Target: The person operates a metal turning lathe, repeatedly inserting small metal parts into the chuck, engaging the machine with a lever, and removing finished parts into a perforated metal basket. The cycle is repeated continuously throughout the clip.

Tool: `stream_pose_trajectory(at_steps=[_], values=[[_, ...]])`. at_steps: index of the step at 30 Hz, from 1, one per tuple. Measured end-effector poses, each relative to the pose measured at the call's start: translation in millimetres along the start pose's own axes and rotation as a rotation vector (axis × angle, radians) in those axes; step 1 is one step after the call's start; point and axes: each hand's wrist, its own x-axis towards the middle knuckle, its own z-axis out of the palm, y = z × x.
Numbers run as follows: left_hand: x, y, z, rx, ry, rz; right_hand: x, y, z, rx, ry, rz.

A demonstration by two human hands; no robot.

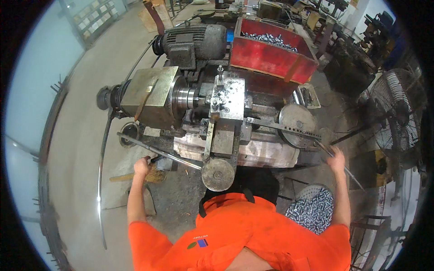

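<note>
A small metal lathe stands before me, with a chuck (183,98) facing a tool block (229,98). My right hand (335,159) is closed around a thin metal lever rod (351,175) at the machine's right, beside a round steel disc (297,123). At the left, my left hand (142,166) is closed next to a dark object; what it holds, if anything, I cannot make out. Above that hand a long metal bar (165,153) slants toward a smaller round disc (218,175) at the front of the lathe, apart from my fingers.
Behind the tool block is a red bin (271,56) of small metal parts. More parts fill a basket (312,209) by my right side. An electric motor (195,41) sits behind the headstock, and a caged fan (395,108) stands at right. A brush (156,175) lies below my left hand.
</note>
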Motion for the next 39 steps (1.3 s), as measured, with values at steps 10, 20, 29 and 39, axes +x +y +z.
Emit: stream_pose_trajectory(at_steps=[10, 20, 29, 39], values=[[-0.6, 24.5, -104.2, -1.209, 0.211, -0.277, -84.0, 138.4, 27.4, -0.407, -0.091, 0.433], [15.2, 72.9, -71.1, -1.387, 0.388, -0.294, -221.3, -21.8, 28.1, 0.677, -0.306, 0.526], [26.5, 70.0, -60.7, -1.408, 0.483, -0.311, -237.0, -78.5, 30.8, 0.982, -0.37, 0.728], [16.2, 61.7, -85.0, -1.222, 0.255, -0.353, -223.6, -2.9, 41.6, 0.499, -0.218, 0.396]])
